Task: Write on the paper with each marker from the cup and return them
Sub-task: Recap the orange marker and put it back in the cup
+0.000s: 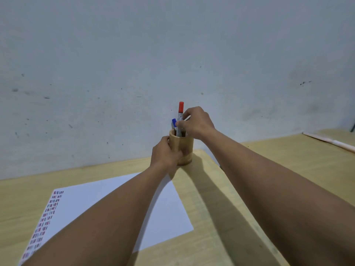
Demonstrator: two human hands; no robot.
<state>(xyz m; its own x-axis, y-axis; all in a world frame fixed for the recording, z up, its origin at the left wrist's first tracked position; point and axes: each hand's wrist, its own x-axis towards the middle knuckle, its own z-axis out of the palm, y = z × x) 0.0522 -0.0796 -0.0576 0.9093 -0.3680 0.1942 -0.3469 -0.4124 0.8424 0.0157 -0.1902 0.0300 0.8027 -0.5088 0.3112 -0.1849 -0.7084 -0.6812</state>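
In the middle of the frame, the left hand (165, 153) wraps its grip around the wooden cup (184, 148) on the table (269, 162); the right hand (196, 121) pinches the red-capped marker (180, 117), its bottom end inside the cup; a blue-capped marker (173, 122) stands beside it; the paper (115, 191) lies lower left, with small coloured marks down its left edge.

Smooth wooden cup (184, 148), matt paper (119, 200), pale wood-grain table (221, 198)
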